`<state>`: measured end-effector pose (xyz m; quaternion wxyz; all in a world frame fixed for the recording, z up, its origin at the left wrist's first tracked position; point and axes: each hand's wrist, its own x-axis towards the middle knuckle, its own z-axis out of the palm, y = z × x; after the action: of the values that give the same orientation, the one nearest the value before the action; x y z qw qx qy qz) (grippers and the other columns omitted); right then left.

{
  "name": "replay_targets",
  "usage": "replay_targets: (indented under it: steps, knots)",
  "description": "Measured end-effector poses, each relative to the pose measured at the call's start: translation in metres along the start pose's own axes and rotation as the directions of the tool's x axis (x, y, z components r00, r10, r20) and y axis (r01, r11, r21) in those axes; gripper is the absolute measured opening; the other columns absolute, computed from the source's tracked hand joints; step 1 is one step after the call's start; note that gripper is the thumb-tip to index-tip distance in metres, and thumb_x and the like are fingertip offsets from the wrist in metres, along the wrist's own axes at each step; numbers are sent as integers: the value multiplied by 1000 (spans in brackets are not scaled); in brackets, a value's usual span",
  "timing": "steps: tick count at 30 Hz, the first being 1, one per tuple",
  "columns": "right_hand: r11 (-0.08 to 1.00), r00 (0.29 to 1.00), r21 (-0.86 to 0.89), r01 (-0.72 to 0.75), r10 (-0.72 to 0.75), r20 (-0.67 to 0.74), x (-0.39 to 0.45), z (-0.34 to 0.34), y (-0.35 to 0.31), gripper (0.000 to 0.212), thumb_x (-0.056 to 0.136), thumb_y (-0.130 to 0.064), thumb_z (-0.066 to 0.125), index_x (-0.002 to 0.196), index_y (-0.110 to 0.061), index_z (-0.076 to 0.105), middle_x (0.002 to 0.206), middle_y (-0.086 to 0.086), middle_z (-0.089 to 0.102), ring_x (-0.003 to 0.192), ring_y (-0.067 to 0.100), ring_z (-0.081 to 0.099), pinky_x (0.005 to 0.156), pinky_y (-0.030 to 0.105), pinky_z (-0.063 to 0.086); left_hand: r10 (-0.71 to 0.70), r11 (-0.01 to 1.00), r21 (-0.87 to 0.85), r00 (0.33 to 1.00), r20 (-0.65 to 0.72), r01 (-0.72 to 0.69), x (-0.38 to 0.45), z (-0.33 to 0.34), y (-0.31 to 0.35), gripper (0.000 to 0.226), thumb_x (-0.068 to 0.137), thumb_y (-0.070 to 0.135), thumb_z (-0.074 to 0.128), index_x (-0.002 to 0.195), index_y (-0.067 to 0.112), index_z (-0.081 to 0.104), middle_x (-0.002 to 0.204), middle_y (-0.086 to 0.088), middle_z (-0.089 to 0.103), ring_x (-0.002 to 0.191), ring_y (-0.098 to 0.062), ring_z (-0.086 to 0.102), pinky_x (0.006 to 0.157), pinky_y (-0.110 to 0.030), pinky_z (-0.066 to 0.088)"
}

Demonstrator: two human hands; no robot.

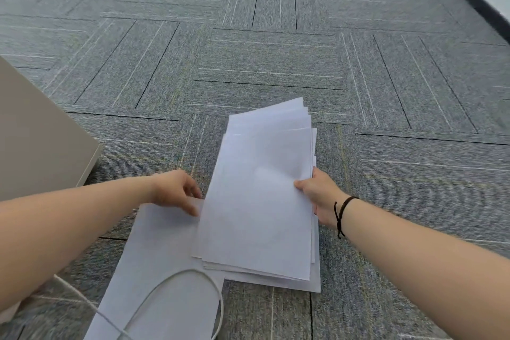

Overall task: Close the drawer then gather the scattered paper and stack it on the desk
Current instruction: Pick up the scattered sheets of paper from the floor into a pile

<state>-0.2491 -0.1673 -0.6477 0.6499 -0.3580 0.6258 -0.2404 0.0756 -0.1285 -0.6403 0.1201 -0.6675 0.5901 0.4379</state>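
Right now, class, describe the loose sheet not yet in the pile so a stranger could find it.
Start at the grey carpet, then find the paper pile in the right hand. The loose sheet lies left of it under the left hand, alone crossed by a white cord.

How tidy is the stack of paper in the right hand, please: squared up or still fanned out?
Fanned out: the paper stack shows staggered edges at both ends, gripped by the right hand.
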Motion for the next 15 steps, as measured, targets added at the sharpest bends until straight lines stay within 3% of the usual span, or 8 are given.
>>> replay_targets:
  steps: [2,5,8,11,15]
  knots:
    - [1000,999,-17,2,-3,-37,1,-5,1,31,94,8,46,97,-20,60,95,5,68,85,29,65,87,51,55,9,995,103,1000,-15,-7,-1,-2,0,15,67,28,75,80,33,72,80,10,71,73,-9,64,66,-22,52]
    - [998,997,-57,21,-25,-78,2,-10,1,32,93,8,47,96,-21,61,100,8,68,89,32,66,87,52,55,34,990,137,995,-99,-21,-1,-5,6,11,81,20,66,81,31,68,73,15,66,67,-3,60,55,-10,43]
    - [992,987,-110,66,-81,-138,2,-20,-2,36,91,7,47,103,-22,63,97,1,69,86,25,66,77,39,57,87,989,131,979,-186,-63,1,-14,12,13,85,20,67,84,32,67,84,10,70,81,-9,64,70,-17,45]
    - [981,958,-165,101,-140,-249,4,-38,-6,45,85,3,48,119,-20,65,111,5,71,98,30,67,87,47,58,126,991,64,974,-188,-116,1,-26,18,10,87,19,68,88,29,69,84,10,70,80,-7,62,68,-12,44]
    - [982,924,-168,84,-140,-357,7,-64,-9,41,84,-5,51,118,-25,64,110,4,70,98,32,67,87,51,57,150,979,-110,970,-189,-173,2,-34,24,10,85,21,74,82,31,73,72,18,71,67,2,63,68,-15,48]
